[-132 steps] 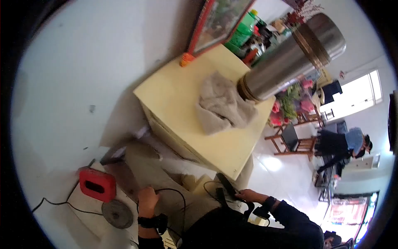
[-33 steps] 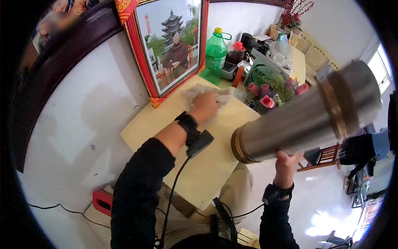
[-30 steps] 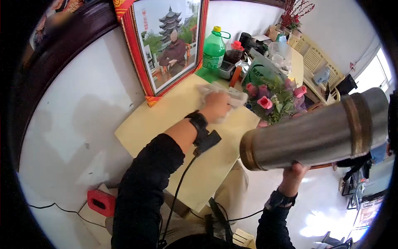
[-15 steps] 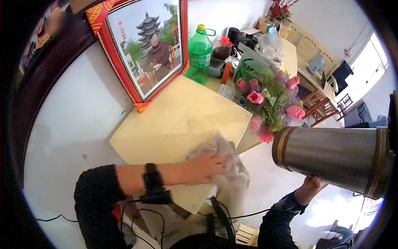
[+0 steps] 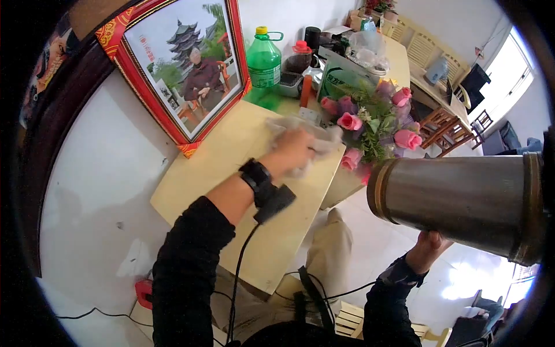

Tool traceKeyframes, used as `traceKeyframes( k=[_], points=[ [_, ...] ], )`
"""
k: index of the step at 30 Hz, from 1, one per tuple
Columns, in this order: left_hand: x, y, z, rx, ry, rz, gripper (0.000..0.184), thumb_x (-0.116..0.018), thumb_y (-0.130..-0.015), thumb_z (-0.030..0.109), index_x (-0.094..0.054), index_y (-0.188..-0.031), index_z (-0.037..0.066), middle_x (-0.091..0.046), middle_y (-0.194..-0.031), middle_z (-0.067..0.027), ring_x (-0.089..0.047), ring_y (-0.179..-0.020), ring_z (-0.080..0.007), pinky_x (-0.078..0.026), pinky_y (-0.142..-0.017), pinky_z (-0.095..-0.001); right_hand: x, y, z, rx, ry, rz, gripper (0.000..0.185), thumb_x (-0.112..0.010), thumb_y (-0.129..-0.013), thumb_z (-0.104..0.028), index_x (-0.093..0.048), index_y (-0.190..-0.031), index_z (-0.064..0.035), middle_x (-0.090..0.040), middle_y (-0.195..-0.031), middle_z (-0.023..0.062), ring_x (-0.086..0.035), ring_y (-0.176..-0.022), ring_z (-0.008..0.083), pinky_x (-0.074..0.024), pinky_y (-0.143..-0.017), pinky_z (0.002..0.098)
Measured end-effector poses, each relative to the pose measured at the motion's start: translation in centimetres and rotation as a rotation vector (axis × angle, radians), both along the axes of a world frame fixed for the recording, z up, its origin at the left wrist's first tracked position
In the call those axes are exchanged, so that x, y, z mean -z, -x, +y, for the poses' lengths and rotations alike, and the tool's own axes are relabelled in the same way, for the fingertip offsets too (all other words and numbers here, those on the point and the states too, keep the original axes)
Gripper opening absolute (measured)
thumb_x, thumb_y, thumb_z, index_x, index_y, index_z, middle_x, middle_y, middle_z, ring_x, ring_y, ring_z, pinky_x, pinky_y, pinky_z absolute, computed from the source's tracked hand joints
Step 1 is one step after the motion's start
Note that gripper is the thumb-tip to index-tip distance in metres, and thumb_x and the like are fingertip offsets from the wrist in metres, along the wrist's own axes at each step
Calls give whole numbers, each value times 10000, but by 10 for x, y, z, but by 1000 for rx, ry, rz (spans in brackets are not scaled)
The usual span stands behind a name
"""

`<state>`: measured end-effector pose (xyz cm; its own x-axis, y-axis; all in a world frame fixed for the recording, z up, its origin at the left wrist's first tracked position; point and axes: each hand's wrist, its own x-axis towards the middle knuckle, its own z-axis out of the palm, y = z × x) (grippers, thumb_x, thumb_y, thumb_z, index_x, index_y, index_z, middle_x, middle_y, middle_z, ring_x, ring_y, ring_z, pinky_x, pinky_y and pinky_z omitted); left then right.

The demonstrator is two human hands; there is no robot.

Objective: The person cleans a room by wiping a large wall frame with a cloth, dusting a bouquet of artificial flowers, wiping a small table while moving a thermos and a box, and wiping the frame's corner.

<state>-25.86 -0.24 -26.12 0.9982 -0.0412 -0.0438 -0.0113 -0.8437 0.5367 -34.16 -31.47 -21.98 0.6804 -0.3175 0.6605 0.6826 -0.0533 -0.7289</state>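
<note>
My left hand is closed over a greyish-white cloth, pressing it onto the pale yellow tabletop; hand and cloth are slightly blurred. A black strap with a cabled dark box sits on that wrist. At the right, my right hand grips a large metal canister from below. The canister lies sideways in the air, with brownish bands round both ends. Most of the right fingers are hidden behind it. Pink roses stand just beyond the cloth.
A red-framed picture leans against the wall at the table's back. Beside it stand a green bottle, a red-lidded jar and a green-and-white box. Wooden chairs are farther off. Cables hang near my lap.
My left hand has slid the cloth away from me across the tabletop, toward the roses. My right hand still holds the canister, which appears slightly higher in view as the camera shifted.
</note>
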Motion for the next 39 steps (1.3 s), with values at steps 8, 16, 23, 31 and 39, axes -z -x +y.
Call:
traceKeyframes(
  k=[8,16,23,31,39],
  points=[
    [1,74,-22,360,-140,-193,299,-615,-677,211,-581,-960,119,-461,-1072,-99,-417,-980,-311,-385,-822,-438,-20,-7,19,-80,-12,24,982,-799,-531,-329,-253,-1300,-57,-385,-1250,117,-420,-1110,279,-340,-962,423],
    [-15,62,-24,184,-45,21,204,-534,-703,191,-648,-822,70,-598,-917,-196,-582,-867,-295,-458,-728,-419,-19,8,51,-57,-77,45,742,-648,-704,-317,-299,-1276,2,-374,-1251,202,-440,-1080,297,-354,-932,415],
    [-16,59,-50,-177,-31,27,336,-505,-741,296,-598,-982,81,-529,-1072,-204,-516,-987,-310,-395,-830,-453,-33,14,53,-7,-134,105,586,-576,-756,-373,-437,-1157,31,-443,-1213,177,-446,-1092,312,-331,-966,408],
    [-32,56,-43,-524,70,156,450,-475,-761,362,-524,-1089,58,-447,-1171,-212,-439,-1069,-344,-333,-876,-490,-21,0,28,-3,-129,122,562,-561,-762,-326,-429,-1170,38,-453,-1193,202,-481,-1059,315,-380,-928,412],
    [-36,61,-41,-768,50,279,571,-446,-780,428,-449,-1195,35,-365,-1270,-220,-361,-1151,-379,-270,-923,-526,-10,2,35,5,-152,73,674,-635,-712,-311,-370,-1209,60,-449,-1184,196,-464,-1067,301,-384,-923,397]
  ],
)
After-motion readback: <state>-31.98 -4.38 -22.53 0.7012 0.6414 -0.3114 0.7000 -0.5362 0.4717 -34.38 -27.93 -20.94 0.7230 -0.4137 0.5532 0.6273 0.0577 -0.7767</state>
